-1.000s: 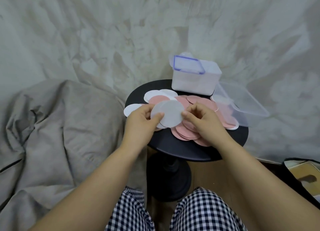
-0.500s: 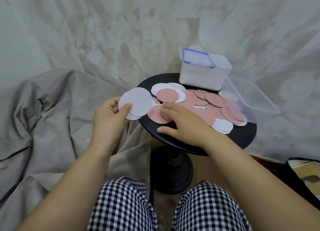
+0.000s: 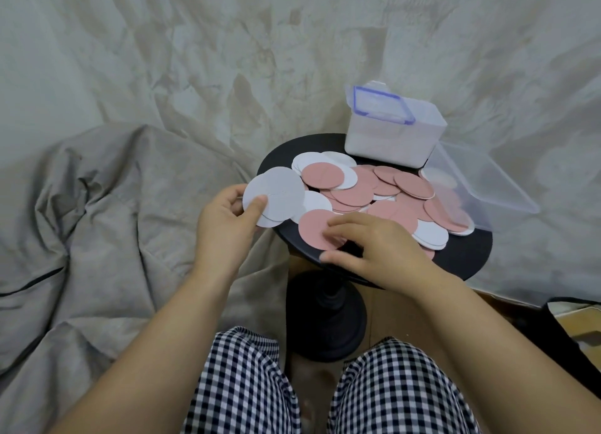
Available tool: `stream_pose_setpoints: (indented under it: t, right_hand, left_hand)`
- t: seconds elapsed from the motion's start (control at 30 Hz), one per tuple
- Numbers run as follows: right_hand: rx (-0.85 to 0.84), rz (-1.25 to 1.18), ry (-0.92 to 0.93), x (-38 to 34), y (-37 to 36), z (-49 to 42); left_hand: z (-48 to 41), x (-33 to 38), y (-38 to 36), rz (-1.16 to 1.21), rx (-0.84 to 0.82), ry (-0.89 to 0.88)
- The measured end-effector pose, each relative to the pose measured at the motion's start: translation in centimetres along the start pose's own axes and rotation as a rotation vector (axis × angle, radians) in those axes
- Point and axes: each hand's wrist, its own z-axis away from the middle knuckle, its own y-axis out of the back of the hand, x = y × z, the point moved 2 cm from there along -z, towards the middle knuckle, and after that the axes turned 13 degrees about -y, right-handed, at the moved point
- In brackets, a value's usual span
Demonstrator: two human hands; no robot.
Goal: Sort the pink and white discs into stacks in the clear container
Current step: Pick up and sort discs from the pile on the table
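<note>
Sitting behind discs [image 3: 383,193], clear container [image 3: 390,144], contents unclear

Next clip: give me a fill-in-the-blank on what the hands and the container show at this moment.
The discs gripped by the left hand are ____.
The right hand touches a disc coloured ____.
The clear container stands on a round black ____.
Missing words: white; pink; table.
</note>
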Motion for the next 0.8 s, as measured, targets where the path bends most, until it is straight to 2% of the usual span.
stream_pose_setpoints:
  t: [0.1, 0.37, 0.57, 0.67, 0.8]
  right_hand:
    - [-0.049, -0.004, -0.031, 0.4, -0.2, 0.8]
    - [0.17, -0.153, -0.016, -0.4, -1.2, 2.5]
    - [0.256, -0.677, -0.394, 0.2, 1.0, 1.8]
    - [0.275, -0.883, -0.476, 0.1, 1.1, 1.0]
    - [0.332, -0.817, -0.478, 0.0, 0.5, 0.3]
  left_hand:
    - [0.1, 0.1, 0.1, 0.008, -0.007, -0.002]
    - [1.1, 0.4, 0.0, 0.017, -0.067, -0.012]
    - [1.3, 1.0, -0.3, 0.046, -0.106, -0.022]
    - [1.8, 1.8, -1.3, 0.154, -0.161, 0.03]
    - [2.3, 2.4, -3.0, 0.257, -0.261, 0.074]
